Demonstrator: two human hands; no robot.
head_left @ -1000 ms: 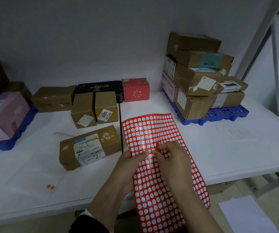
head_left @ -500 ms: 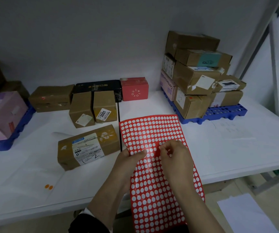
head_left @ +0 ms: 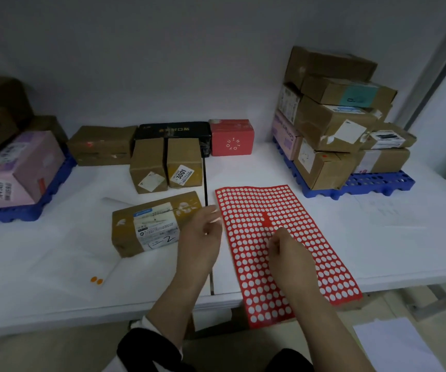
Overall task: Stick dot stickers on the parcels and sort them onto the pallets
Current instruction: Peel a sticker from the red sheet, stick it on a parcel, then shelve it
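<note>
A red sheet of dot stickers [head_left: 259, 205] lies flat on the white table [head_left: 391, 251], its near end hanging over the front edge. My right hand [head_left: 289, 251] hovers over the middle of the sheet with thumb and forefinger pinched on a dot sticker too small to make out. My left hand [head_left: 203, 232] is off the sheet, fingers relaxed, beside the right end of a brown parcel [head_left: 125, 232] with a white label. A blue pallet [head_left: 383, 183] at the right carries stacked parcels [head_left: 332, 124]. Another blue pallet [head_left: 15, 212] at the left holds a pink box [head_left: 20, 167].
Along the back wall stand a brown box [head_left: 101, 145], two small brown boxes [head_left: 148, 162], a black box [head_left: 173, 130] and a red box [head_left: 231, 136]. A white sheet with two orange dots [head_left: 97, 280] lies near the front left. A metal frame post rises at the right.
My left hand let go of the sticker sheet and moved left toward the labelled parcel. The sheet now lies flat on the table. My right hand drew back slightly, still pinched.
</note>
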